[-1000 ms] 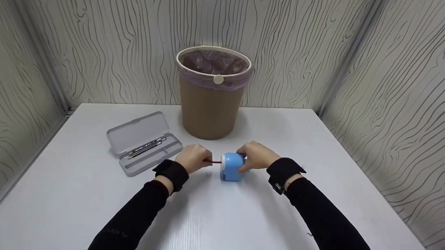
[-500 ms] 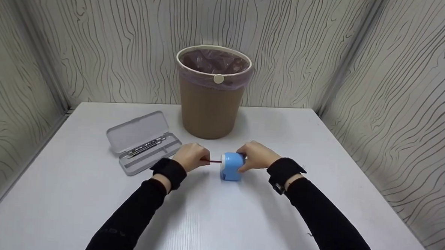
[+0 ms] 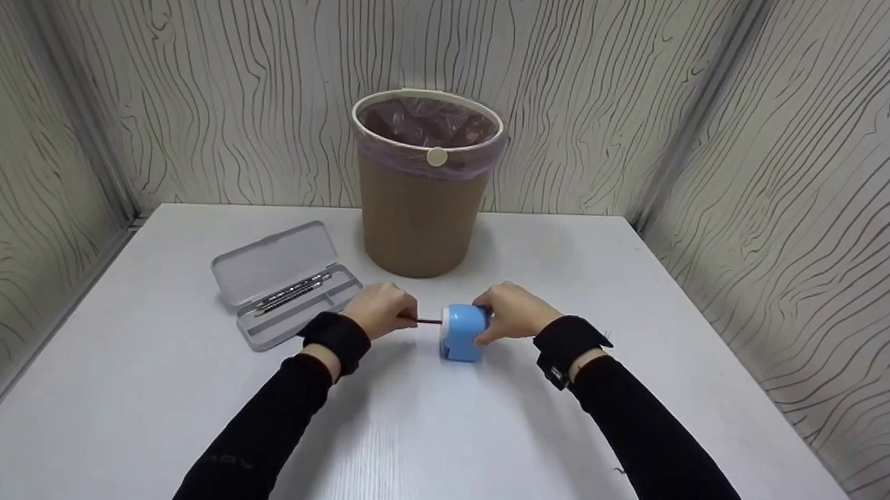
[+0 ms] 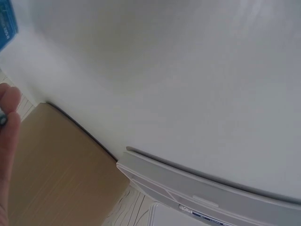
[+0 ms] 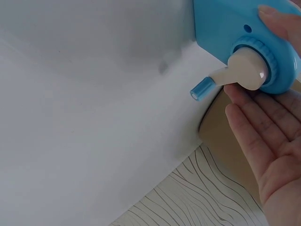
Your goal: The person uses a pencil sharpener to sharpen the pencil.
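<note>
Mid-frame, a person's left hand (image 3: 381,309) pinches a pencil (image 3: 430,321) that meets the sharpener (image 3: 462,335) gripped by the right hand (image 3: 519,312).

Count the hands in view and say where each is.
2: the left hand pinches the red pencil, left of the blue sharpener; the right hand grips the sharpener from its right side.

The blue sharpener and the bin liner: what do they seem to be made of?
The blue sharpener seems hard plastic, smooth and slightly glossy: even colour, soft highlights. The bin liner is probably thin plastic film, translucent and shiny: it wrinkles and catches light.
</note>
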The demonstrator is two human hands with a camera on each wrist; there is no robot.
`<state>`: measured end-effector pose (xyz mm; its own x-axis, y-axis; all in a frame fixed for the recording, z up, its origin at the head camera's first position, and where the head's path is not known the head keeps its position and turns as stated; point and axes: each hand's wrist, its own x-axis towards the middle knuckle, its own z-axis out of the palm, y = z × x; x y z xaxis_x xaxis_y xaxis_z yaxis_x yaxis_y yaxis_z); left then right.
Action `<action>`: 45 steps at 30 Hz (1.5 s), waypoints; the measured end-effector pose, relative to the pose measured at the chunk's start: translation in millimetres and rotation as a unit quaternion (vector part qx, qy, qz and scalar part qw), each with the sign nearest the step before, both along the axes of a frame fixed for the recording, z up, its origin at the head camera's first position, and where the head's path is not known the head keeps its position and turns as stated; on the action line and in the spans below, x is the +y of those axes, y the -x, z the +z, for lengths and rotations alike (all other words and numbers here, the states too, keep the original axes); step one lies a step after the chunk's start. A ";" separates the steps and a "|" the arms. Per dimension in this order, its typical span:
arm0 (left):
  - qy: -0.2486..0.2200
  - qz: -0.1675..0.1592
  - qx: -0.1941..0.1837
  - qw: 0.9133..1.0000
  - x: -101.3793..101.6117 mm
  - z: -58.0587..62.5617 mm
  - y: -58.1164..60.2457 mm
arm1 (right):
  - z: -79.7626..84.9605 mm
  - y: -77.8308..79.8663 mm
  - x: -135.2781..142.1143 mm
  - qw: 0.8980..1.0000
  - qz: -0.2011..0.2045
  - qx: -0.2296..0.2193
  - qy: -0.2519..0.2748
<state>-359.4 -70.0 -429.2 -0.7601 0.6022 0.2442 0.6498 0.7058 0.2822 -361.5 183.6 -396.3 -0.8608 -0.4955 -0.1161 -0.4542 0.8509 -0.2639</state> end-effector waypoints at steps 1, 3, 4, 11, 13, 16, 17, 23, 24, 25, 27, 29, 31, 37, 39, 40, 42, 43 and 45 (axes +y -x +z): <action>-0.001 -0.002 0.002 1.000 -0.7 0.0 0.1 | 0.2 -0.1 -0.2 1.000 0.002 -0.001 0.000; -0.001 -0.005 0.007 1.000 -1.8 0.3 -0.4 | 1.0 -0.3 -0.8 1.000 0.002 0.000 0.000; 0.000 -0.007 0.010 1.000 -2.4 0.6 -0.7 | 1.4 -0.3 -1.0 1.000 0.002 0.000 -0.001; 0.004 -0.007 -0.007 1.000 -3.7 2.0 -4.7 | 3.5 -1.5 -0.9 1.000 0.001 0.000 -0.009; 0.008 -0.011 -0.001 1.000 -4.0 2.2 -5.7 | 4.5 -1.9 -1.4 1.000 0.000 0.000 -0.011; 0.014 -0.013 0.019 1.000 -5.1 2.7 -6.2 | 5.4 -2.2 -3.1 1.000 0.003 0.002 -0.015; 0.016 -0.014 0.024 0.999 -5.4 3.0 -6.2 | 5.4 -2.2 -3.5 1.000 0.005 0.003 -0.017; 0.019 -0.017 0.019 1.000 -6.6 5.8 -6.2 | 5.5 -2.8 -4.5 1.000 0.003 -0.003 -0.017; 0.018 -0.016 0.019 1.000 -6.8 6.1 -6.3 | 6.0 -2.9 -4.6 1.000 0.003 -0.003 -0.016; 0.017 -0.015 0.019 1.000 -6.9 6.3 -6.4 | 6.5 -2.8 -4.6 1.000 0.003 -0.002 -0.016; 0.014 -0.012 0.017 1.000 -6.9 6.7 -6.6 | 7.3 -2.5 -4.6 1.000 0.004 0.000 -0.014; 0.014 -0.012 0.020 1.000 -7.1 6.9 -6.9 | 7.8 -2.2 -4.3 1.000 0.006 0.001 -0.014; 0.015 -0.013 0.019 1.000 -7.0 7.0 -7.1 | 7.1 -1.7 -4.2 1.000 0.009 0.003 -0.013; 0.027 -0.010 0.018 0.999 -6.9 6.3 -6.1 | 3.8 -1.0 -5.0 1.000 0.014 0.000 -0.015; 0.028 -0.009 0.020 0.999 -7.1 5.5 -6.2 | 4.5 -1.4 -5.2 1.000 0.014 0.001 -0.015; 0.027 -0.009 0.021 0.999 -7.3 5.0 -6.4 | 4.9 -1.6 -5.3 1.000 0.014 0.001 -0.014; 0.023 -0.012 0.026 0.999 -7.8 3.6 -6.7 | 5.6 -2.1 -5.3 1.000 0.018 0.009 -0.021; 0.022 -0.014 0.028 0.999 -8.2 2.9 -7.1 | 5.8 -2.3 -5.3 0.999 0.020 0.013 -0.024; 0.020 -0.019 0.030 0.999 -8.7 1.7 -7.3 | 6.0 -2.9 -5.3 0.999 0.022 0.019 -0.032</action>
